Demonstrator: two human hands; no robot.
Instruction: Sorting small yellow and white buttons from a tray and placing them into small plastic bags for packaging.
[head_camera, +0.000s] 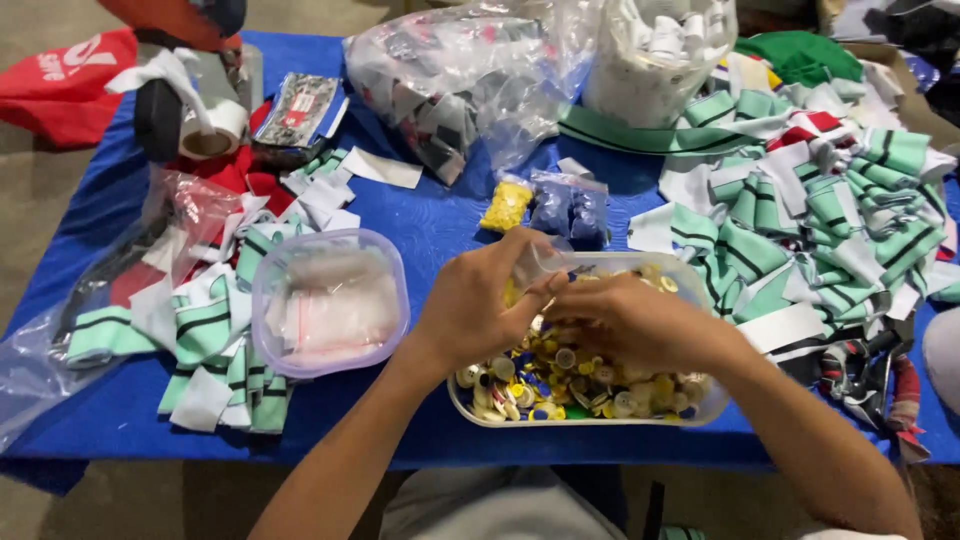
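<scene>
Bright blue cloth covers the counter (440, 225) from edge to edge. In the clear tub (700, 408), the buttons (560, 385) are a jumble of yellow, cream, gold and blue, with a touch of green. Beside it, the lidded container (328, 300) has a pale lilac tint, with whitish clear packets inside. Fabric strips (840, 210) on the right run mint green with dark stripes and white backs, plus some red; the strip pile (215, 330) on the left shows the same green, black and white. One small bag (507, 205) is yellow, its neighbour (570, 208) dark blue. A red bag (70, 85) lies at the far left corner.
</scene>
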